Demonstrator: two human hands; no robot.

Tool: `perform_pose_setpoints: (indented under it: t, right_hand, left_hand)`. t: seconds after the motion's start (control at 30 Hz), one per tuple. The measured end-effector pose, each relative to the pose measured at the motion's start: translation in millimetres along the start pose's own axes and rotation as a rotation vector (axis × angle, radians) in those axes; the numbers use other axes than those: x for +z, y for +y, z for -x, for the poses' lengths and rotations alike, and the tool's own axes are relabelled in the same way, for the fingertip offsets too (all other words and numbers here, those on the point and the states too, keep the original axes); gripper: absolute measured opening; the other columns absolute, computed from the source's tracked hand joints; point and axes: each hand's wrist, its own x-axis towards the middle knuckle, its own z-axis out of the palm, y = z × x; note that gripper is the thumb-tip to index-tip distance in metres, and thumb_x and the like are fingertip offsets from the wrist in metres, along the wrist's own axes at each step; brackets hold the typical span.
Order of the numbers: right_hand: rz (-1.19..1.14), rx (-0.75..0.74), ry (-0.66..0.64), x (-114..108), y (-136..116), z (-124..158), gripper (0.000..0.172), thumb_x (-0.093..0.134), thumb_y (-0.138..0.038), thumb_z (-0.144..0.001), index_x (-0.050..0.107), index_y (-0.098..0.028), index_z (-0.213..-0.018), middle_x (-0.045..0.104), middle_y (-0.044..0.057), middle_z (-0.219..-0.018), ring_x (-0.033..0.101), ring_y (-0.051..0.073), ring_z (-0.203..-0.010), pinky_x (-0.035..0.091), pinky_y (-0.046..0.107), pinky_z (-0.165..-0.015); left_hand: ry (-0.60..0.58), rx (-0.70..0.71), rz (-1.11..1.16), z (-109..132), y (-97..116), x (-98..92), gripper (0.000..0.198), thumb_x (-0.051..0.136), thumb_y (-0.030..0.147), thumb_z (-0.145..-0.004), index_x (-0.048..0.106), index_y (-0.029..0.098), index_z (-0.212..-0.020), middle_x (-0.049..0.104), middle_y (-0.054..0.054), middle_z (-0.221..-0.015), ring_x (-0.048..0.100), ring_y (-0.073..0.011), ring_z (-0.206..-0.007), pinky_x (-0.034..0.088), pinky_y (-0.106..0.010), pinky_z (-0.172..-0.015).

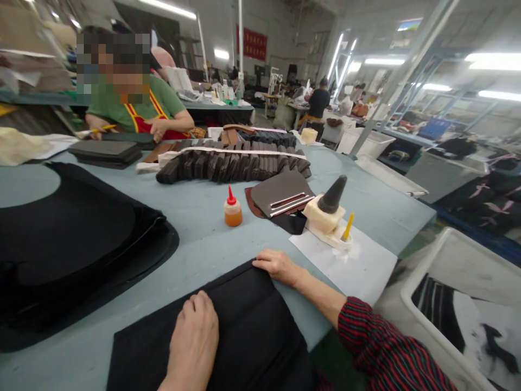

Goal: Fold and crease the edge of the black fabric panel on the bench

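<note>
A piece of black fabric (244, 331) lies before me on the table's near edge, with a straight fold or hem along its far side. My left hand (196, 334) rests palm down on it, fingers close together and slightly bent, pressing on the cloth. At the fabric's far right corner, my right hand (280, 267) has its fingertips closed on the edge. The underside of both hands is hidden. Beyond the fabric stands a small bottle (233, 212) of amber liquid with a red pointed cap. To the left lies a stack of black cut fabric pieces (77, 228).
A black cone on a cream block (325, 212) and a yellow-handled brush (348, 226) sit by white paper (370, 266). Behind is a row of dark pieces (236, 163). A white bin (411, 288) stands right. A co-worker in green (166, 100) works across the table (195, 228).
</note>
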Motion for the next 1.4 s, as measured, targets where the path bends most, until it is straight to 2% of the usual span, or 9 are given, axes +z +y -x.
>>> perform_pose_setpoints:
  t: [0.2, 0.33, 0.6, 0.77, 0.9, 1.0, 1.13, 1.27, 1.4]
  right_hand:
    - [0.138, -0.071, -0.084, -9, -11, -5, 0.027, 0.037, -0.015, -0.098, 0.064, -0.015, -0.101, 0.062, 0.007, -0.089, 0.053, 0.016, -0.079, 0.046, 0.027, -0.067]
    - [0.182, -0.089, -0.086, -10, -14, -4, 0.027, 0.037, -0.015, -0.098, 0.063, -0.012, -0.103, 0.062, 0.009, -0.090, 0.051, 0.018, -0.078, 0.046, 0.030, -0.067]
    - [0.236, 0.018, -0.060, -23, -3, 10, 0.024, 0.040, -0.014, -0.097, 0.065, -0.014, -0.096, 0.061, 0.009, -0.088, 0.051, 0.020, -0.085, 0.046, 0.034, -0.072]
    - [0.207, 0.068, 0.013, -15, -33, -15, 0.026, 0.041, -0.013, -0.096, 0.062, -0.013, -0.112, 0.061, 0.012, -0.103, 0.051, 0.022, -0.097, 0.047, 0.037, -0.081]
    - [0.123, 0.020, -0.104, -3, -45, -18, 0.027, 0.045, -0.011, -0.094, 0.060, -0.012, -0.117, 0.062, 0.011, -0.103, 0.052, 0.022, -0.096, 0.049, 0.035, -0.080]
    - [0.124, 0.044, -0.090, -1, -36, -9, 0.033, 0.045, -0.005, -0.091, 0.058, -0.011, -0.121, 0.061, 0.013, -0.110, 0.051, 0.024, -0.101, 0.049, 0.037, -0.083]
    - [0.119, 0.047, -0.080, 0, -30, -3, 0.036, 0.045, -0.004, -0.089, 0.059, -0.013, -0.122, 0.062, 0.013, -0.108, 0.052, 0.024, -0.094, 0.049, 0.040, -0.079]
    - [-0.046, 0.111, -0.001, -1, -25, -7, 0.036, 0.041, -0.004, -0.090, 0.064, -0.017, -0.114, 0.063, 0.011, -0.101, 0.055, 0.022, -0.092, 0.050, 0.038, -0.078]
    - [-0.271, 0.290, 0.111, -14, -9, -17, 0.034, 0.038, -0.006, -0.091, 0.065, -0.019, -0.107, 0.064, 0.008, -0.095, 0.059, 0.019, -0.092, 0.051, 0.034, -0.081]
  left_hand:
    - [-0.040, -0.008, 0.066, -24, 28, -18.0, 0.051, 0.029, 0.000, -0.084, 0.059, 0.006, -0.124, 0.065, -0.018, -0.092, 0.063, -0.0241, -0.081, 0.051, -0.038, -0.074]
    - [-0.131, -0.079, 0.074, -38, 46, -23.9, 0.067, 0.029, -0.002, -0.082, 0.039, 0.025, -0.143, 0.067, -0.021, -0.094, 0.067, -0.0284, -0.079, 0.050, -0.034, -0.059]
    - [-0.165, -0.084, 0.034, -37, 47, -23.2, 0.069, 0.032, -0.004, -0.083, 0.036, 0.029, -0.143, 0.069, -0.020, -0.095, 0.069, -0.0264, -0.080, 0.050, -0.029, -0.056]
    - [-0.140, -0.118, -0.005, -36, 53, -18.0, 0.064, 0.035, -0.001, -0.084, 0.041, 0.028, -0.141, 0.069, -0.020, -0.104, 0.069, -0.0271, -0.086, 0.052, -0.035, -0.064]
    - [-0.025, -0.124, 0.030, -14, 28, 1.1, 0.052, 0.036, -0.001, -0.083, 0.054, 0.009, -0.131, 0.066, -0.023, -0.110, 0.065, -0.0311, -0.097, 0.051, -0.043, -0.076]
    - [-0.054, -0.153, 0.075, 5, -2, 14.0, 0.046, 0.036, -0.003, -0.081, 0.062, 0.003, -0.119, 0.066, -0.023, -0.107, 0.064, -0.0314, -0.094, 0.050, -0.044, -0.077]
    - [-0.187, -0.150, 0.341, -2, -41, 12.2, 0.024, 0.051, 0.010, -0.082, 0.067, 0.007, -0.099, 0.067, -0.017, -0.093, 0.064, -0.0313, -0.086, 0.048, -0.045, -0.076]
    - [-0.246, -0.122, 0.538, -15, -69, -1.6, 0.027, 0.069, 0.023, -0.072, 0.065, 0.014, -0.097, 0.065, -0.014, -0.102, 0.060, -0.0316, -0.099, 0.046, -0.044, -0.082]
    - [-0.235, 0.070, 0.754, 27, -80, -13.3, 0.019, 0.064, 0.016, -0.071, 0.065, 0.022, -0.089, 0.063, -0.007, -0.105, 0.056, -0.0251, -0.102, 0.042, -0.042, -0.091]
